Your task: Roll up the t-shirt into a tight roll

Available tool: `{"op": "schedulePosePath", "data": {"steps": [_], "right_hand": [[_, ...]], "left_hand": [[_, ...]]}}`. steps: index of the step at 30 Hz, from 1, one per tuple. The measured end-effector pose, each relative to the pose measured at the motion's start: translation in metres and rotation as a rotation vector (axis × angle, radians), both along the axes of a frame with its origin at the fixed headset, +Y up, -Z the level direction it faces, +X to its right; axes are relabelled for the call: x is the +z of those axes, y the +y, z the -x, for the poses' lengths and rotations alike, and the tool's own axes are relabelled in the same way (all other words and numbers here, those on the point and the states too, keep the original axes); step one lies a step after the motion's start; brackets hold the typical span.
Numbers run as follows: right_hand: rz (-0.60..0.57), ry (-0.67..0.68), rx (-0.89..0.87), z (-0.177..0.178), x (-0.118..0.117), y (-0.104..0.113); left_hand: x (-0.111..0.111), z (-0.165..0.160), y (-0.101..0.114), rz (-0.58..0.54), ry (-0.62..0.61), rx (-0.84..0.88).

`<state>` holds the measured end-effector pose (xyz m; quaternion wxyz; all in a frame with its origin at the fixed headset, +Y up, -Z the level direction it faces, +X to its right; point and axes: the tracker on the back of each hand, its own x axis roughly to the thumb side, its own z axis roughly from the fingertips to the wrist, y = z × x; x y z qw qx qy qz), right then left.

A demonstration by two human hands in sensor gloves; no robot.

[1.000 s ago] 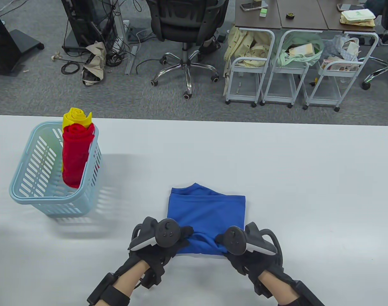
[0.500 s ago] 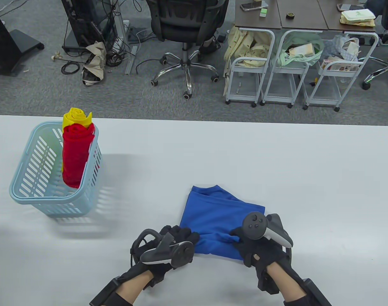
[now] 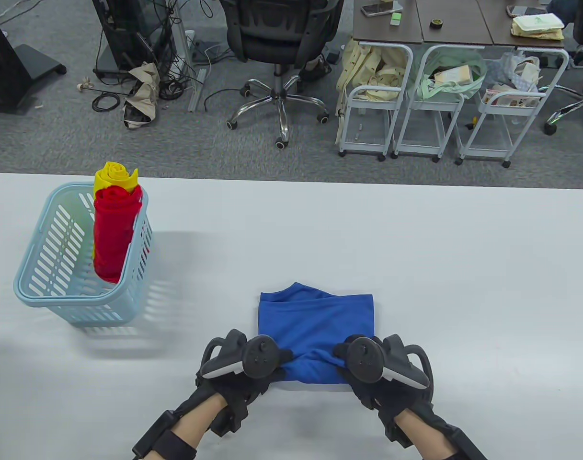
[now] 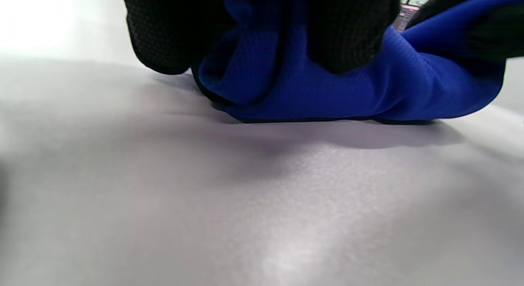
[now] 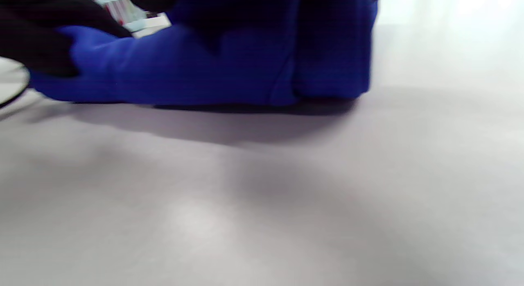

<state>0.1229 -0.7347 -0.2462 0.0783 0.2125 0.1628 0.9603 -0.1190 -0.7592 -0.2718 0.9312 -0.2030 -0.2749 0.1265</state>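
Table (image 3: 416, 249): both hands grip t-shirt (image 3: 315, 318) near edge.

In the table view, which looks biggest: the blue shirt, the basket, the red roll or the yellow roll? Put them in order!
1. basket
2. blue shirt, close to the basket, partly under both hands
3. red roll
4. yellow roll, mostly hidden behind the red one

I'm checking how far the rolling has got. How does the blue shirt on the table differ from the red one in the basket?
The blue shirt lies mostly flat on the table, rolled only at its near edge; the red shirt is a finished roll. The blue one is horizontal; the red one stands on end in the basket. Both hands, left and right, hold the blue one; nothing holds the red. Both are plain-coloured fabric.
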Motion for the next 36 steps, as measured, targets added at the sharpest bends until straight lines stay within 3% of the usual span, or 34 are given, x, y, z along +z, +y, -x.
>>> {"op": "schedulePosePath", "data": {"steps": [5,9,14,18,22,27,30,33,36], "right_hand": [[-0.037,0.034,0.205,0.014,0.004,-0.017],[-0.006,0.004,0.139,0.011,-0.003,-0.015],[0.038,-0.022,0.118,0.004,-0.006,-0.016],[0.153,-0.071,-0.003,-0.009,-0.014,-0.018],[0.262,-0.121,-0.114,-0.021,-0.019,-0.022],[0.212,-0.134,-0.087,-0.02,-0.016,-0.02],[0.076,-0.141,-0.004,-0.014,-0.01,-0.012],[-0.048,-0.067,0.065,-0.004,-0.003,-0.004],[-0.029,-0.005,0.071,0.005,0.002,-0.006]], "left_hand": [[-0.004,0.006,-0.001,0.045,0.024,0.037],[0.001,0.004,0.001,0.0,0.015,0.018],[0.014,-0.01,0.003,-0.144,-0.063,-0.124],[0.024,-0.02,0.006,-0.296,-0.116,-0.271],[0.028,-0.026,0.005,-0.381,-0.136,-0.322],[0.02,-0.021,0.003,-0.289,-0.112,-0.24],[0.012,-0.012,0.004,-0.161,-0.065,-0.117],[0.003,-0.002,0.003,-0.034,-0.012,-0.025],[-0.003,0.007,0.001,0.034,0.027,0.039]]}}
